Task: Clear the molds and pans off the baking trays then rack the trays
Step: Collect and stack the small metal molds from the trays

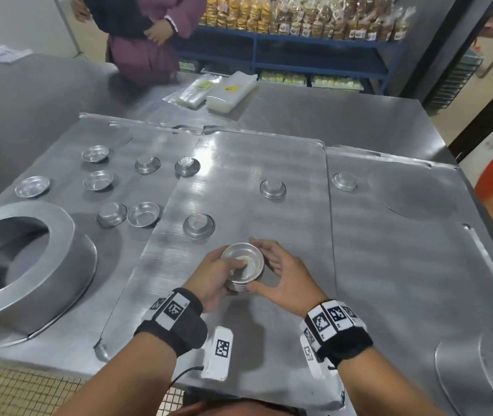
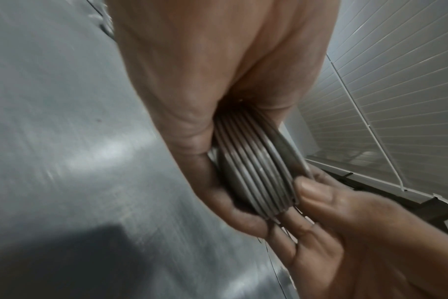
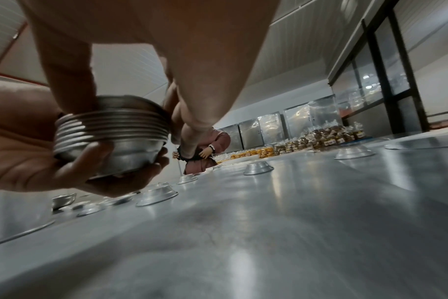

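Stack: we hold a stack of nested molds (image 1: pixel 243 270) above the near part of the middle baking tray (image 1: pixel 269 163), mouth up.
Left hand (image 1: pixel 213 276): fingers curled under and around the stack, thumb inside the top mold.
Right hand (image 1: pixel 281 273): fingers spread and touching the stack's rim and side; we judge it only steadies.
Next mold: the nearest loose mold (image 1: pixel 199 226) lies upside down just beyond the stack, slightly left; both hands seem about equally near.
Look: small round shiny metal cups with flared rims, so no long axis.
Others: more molds (image 1: pixel 98 180) lie on the left tray, well apart.
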Demonstrator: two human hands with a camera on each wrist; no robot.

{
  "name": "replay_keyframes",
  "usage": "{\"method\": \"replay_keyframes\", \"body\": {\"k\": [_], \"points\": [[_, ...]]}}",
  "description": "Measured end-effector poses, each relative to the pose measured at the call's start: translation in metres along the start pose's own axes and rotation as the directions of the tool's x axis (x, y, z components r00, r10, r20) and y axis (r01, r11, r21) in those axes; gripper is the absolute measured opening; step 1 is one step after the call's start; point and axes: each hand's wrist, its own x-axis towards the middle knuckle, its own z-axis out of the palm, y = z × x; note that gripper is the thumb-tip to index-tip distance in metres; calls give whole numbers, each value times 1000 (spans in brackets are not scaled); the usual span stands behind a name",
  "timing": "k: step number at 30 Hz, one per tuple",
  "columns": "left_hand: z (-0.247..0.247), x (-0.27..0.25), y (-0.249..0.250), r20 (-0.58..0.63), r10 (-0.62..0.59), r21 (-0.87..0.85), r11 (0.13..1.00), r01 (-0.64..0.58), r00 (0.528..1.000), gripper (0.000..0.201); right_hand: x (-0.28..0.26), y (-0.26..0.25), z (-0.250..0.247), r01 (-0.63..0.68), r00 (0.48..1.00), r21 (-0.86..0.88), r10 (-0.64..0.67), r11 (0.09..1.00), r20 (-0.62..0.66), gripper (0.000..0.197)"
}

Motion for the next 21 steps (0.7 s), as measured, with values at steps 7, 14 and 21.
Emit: {"method": "replay_keyframes", "body": {"k": [7, 14, 21], "points": [[-47, -12, 4, -134, 0, -99, 995, -13, 991, 28, 49, -4, 25, -49, 977, -95, 67, 994, 202, 80], [-96, -26, 12, -270, -5, -196, 979, -50, 963, 25, 131, -10, 59, -49, 988, -513, 118, 857, 104, 54], [-137, -38, 13, -314, -24, -248, 967, -58, 949, 25, 192, 6, 96, -79, 986, -730, 163, 679, 45, 63]]}}
